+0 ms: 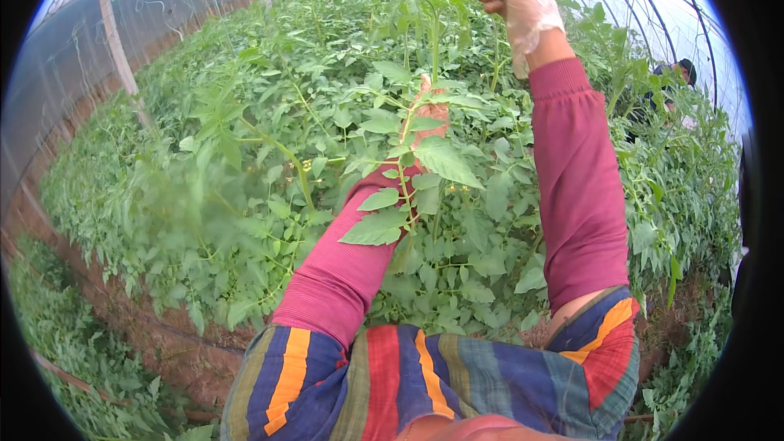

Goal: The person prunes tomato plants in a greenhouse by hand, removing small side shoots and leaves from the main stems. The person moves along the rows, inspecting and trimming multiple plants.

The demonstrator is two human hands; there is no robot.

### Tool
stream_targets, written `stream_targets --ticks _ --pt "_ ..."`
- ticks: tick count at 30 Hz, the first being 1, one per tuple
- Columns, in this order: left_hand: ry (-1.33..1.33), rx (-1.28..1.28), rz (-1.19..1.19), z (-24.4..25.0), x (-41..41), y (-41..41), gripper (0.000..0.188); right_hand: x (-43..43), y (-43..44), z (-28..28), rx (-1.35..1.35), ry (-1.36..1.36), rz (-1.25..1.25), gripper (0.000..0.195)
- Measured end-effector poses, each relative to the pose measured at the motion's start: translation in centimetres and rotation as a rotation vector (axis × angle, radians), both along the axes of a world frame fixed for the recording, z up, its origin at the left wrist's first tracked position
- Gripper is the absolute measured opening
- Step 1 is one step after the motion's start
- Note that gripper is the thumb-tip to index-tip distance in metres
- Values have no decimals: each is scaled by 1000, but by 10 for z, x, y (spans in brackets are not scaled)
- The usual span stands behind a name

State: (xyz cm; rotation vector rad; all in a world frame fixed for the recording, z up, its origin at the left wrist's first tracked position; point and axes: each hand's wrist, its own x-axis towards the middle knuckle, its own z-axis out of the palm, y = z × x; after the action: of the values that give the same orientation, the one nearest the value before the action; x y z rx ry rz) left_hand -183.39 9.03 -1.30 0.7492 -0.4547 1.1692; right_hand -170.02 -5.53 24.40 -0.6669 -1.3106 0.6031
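My left hand [433, 111] reaches forward among the tomato plants. It meets the upright stem [435, 52] of a tall tomato plant, and leaves in front hide part of the fingers. Whether they close around the stem does not show. A leafy tomato shoot [404, 180] crosses in front of my left forearm. Higher up and to the right, my right hand [520, 3] is raised above the foliage in a thin clear plastic glove. Its fingers are partly bent, and the top of the hand reaches the picture's upper edge. No held thing can be made out in it.
Dense tomato foliage [490, 245] fills the bed, with a bent stem [288, 156] close on the left. Wooden posts [116, 43] and hanging strings [144, 3] stand along the left wall. Another person [670, 82] is among plants at right. Bare soil [177, 349] runs along the lower left.
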Motion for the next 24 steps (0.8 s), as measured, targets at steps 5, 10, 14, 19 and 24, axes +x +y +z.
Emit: stream_targets --ticks 5,10,14,19,24 --pt "362 -56 322 -33 -72 55 31 -74 5 29 14 -388 518 36" --pt "353 4 1260 47 -44 -49 23 -35 28 28 -152 -609 1016 29" --pt "237 -54 1120 107 -42 -134 30 -19 47 27 -295 -310 743 24" --pt "330 129 972 119 -41 -182 36 -30 68 33 -231 -95 750 31" --pt "449 141 666 108 -47 -196 38 -33 12 41 41 -329 1268 53"
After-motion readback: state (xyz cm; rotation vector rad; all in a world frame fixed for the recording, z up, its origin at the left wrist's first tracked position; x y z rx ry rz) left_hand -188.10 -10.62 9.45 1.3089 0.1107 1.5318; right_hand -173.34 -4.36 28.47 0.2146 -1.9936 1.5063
